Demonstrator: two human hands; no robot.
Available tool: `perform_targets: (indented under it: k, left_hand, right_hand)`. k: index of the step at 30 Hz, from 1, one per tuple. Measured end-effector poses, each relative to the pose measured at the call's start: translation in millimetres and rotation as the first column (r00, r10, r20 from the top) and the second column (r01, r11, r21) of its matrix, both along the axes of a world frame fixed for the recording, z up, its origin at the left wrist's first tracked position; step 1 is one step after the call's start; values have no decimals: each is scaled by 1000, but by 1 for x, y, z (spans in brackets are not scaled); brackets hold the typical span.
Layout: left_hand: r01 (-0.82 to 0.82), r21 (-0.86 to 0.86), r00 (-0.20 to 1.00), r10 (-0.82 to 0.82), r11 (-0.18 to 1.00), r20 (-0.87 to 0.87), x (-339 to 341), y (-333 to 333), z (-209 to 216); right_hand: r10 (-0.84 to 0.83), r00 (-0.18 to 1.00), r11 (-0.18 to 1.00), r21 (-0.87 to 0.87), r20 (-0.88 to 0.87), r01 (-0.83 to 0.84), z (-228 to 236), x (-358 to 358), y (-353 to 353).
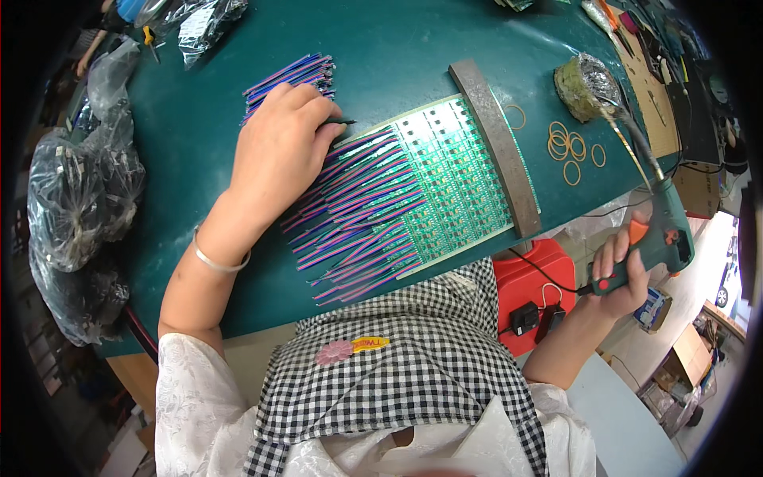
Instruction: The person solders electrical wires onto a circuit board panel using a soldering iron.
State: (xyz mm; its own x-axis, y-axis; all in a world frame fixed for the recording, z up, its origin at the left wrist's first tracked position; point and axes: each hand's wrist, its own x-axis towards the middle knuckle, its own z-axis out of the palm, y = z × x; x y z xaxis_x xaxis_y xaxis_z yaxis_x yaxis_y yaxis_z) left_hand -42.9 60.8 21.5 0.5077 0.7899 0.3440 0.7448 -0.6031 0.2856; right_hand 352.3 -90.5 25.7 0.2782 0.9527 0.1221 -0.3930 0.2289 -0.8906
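My left hand (288, 131) is closed at the far end of the board, with a thin dark tool (340, 122) poking out between thumb and fingers; its kind is mostly hidden. Beneath and beyond that hand lies a bundle of blue, pink and black wires (306, 73). Rows of similar wires (358, 199) lie with their ends on the left side of a green circuit board panel (453, 175). My right hand (624, 274) grips a green soldering gun (671, 226) past the table's right edge. The gun's metal barrel points up to a round, silvery-topped pot (586, 86).
A dark metal bar (497, 147) lies across the panel. Several tan rubber bands (566, 143) lie right of it. Clear plastic bags (79, 191) line the left edge of the green table (397, 48). Below the right edge sits a red case (532, 286) with black adapters.
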Motion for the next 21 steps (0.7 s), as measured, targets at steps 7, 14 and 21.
perform_targets:
  k: [7,14,21]
  left_hand:
    - [24,73,999,-26,997,19,4,-1,-2]
    - [333,-277,886,-199,901,418,38,-49,14]
    - [408,-213,887,-330,888,323,41,-62,-13]
  right_hand:
    - [84,992,995,-54,91,-80,8,-35,-28]
    - [142,975,971,-218,173,-102,4,-50,-67]
    - [222,962,926,-343,160,-157,4,-55,-85]
